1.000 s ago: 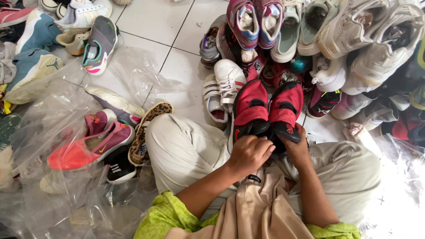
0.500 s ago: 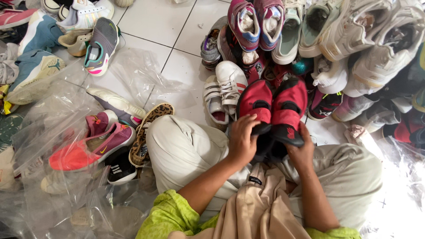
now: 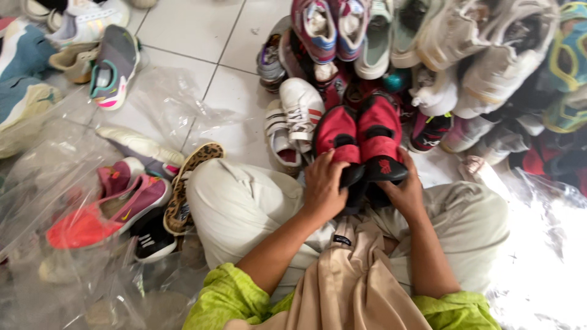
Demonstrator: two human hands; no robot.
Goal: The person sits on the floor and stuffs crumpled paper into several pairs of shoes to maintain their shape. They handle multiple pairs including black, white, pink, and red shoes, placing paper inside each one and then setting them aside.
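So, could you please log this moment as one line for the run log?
left hand: grips left red shoe | right hand: grips right red shoe | pair side by side over lap | shoe pile beyond

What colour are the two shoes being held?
The pair of shoes is red with black straps and heels, seen in the head view.

Matt red cloth shoes [image 3: 361, 137], glossy floor tiles [image 3: 183, 36], crinkled clear plastic [image 3: 55, 183].
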